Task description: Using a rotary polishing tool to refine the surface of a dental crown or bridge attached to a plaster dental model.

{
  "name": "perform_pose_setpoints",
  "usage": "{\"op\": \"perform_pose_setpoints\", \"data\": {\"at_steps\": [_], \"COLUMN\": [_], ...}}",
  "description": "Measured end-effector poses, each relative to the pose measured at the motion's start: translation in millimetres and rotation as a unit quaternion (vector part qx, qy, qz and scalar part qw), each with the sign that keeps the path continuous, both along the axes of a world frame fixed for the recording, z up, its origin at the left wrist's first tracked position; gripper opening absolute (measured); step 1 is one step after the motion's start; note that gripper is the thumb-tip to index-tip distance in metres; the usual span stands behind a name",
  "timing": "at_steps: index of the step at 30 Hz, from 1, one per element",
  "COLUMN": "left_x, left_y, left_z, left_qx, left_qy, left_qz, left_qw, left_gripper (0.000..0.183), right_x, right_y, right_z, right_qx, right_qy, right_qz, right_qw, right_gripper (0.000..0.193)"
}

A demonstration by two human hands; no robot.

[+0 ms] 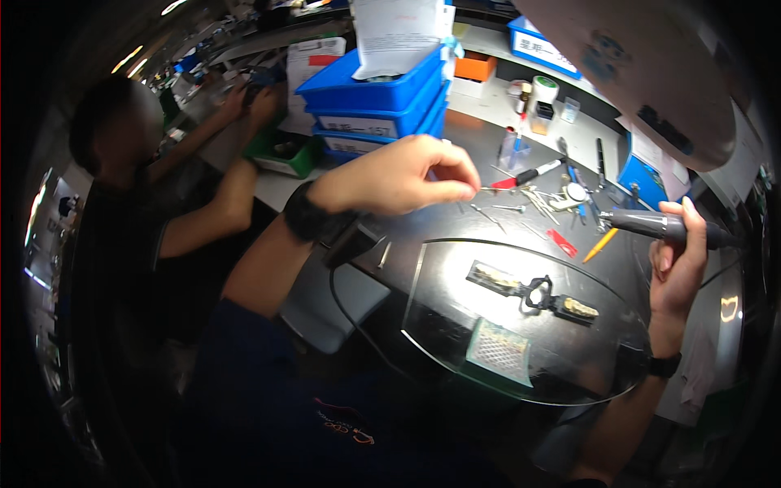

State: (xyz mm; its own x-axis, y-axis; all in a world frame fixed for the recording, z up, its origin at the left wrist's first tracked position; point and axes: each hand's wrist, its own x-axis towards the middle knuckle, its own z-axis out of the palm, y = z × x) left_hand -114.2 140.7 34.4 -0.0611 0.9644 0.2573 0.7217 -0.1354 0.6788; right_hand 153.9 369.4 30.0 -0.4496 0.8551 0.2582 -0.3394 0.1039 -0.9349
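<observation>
Right hand (680, 254): gripping dark grey cylindrical handpiece (643, 222), over right side of table (476, 134). Left hand (399, 175): half-curled, by thin silver metal bits (510, 208); can't tell if pinching one. Black two-armed part (555, 300): nearer, between hands.

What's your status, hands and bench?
Right hand gripping dark handheld tool. Left hand raised, hold unclear. Long black piece shows within clear panel's outline. Small loose items scattered beyond.
</observation>
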Motion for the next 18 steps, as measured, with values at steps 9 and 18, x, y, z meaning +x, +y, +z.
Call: {"op": "perform_pose_setpoints", "data": {"at_steps": [9, 18], "left_x": [9.5, 20.0], "left_y": [-96.6, -35.6], "left_z": [-48.5, -27.1], "left_qx": [-0.135, -0.154], "left_qy": [0.136, -0.014], "left_qz": [0.229, 0.133], "left_qw": [0.954, 0.979], "left_gripper": [0.015, 0.025], "right_x": [-1.9, 10.3], "right_y": [-0.7, 2.0], "right_z": [-4.8, -0.7], "right_qx": [0.011, 0.021], "right_qy": [-0.021, -0.007], "right_qz": [0.027, -0.004], "right_qw": [0.999, 1.0], "right_gripper": [0.036, 0.031]}}
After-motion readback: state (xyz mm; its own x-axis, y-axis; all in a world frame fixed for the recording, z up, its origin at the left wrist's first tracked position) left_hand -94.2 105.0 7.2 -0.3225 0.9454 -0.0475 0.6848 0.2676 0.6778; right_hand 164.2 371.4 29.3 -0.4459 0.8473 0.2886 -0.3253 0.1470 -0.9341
